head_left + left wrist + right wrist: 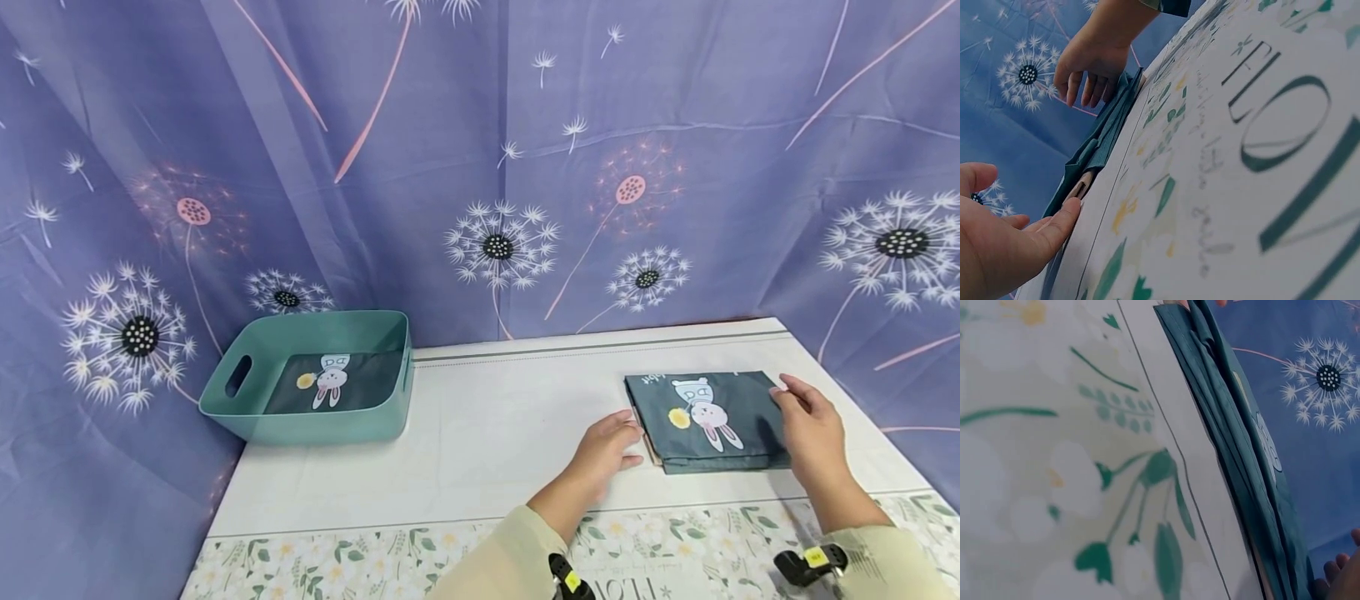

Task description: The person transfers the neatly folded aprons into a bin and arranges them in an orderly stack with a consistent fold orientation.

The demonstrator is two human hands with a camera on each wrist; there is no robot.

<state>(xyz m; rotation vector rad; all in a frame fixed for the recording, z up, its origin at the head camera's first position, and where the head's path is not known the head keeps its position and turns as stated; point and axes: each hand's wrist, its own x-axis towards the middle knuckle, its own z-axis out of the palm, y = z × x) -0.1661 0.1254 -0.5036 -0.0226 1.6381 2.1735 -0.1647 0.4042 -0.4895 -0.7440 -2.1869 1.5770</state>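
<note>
The left hand (pixel 606 448) and right hand (pixel 813 427) flank the folded cloth (pixel 708 422), left fingers (pixel 1061 226) extended, right fingers (pixel 1074 86) loosely bent.

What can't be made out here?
Head: underside of the folded cloth, hidden beneath its printed top.
Head: floor of the green bin, mostly covered by the printed cloth inside.
Right wrist: most of the right hand, cut off at lower right.
Left wrist: small script on the tablecloth, blurred.
</note>
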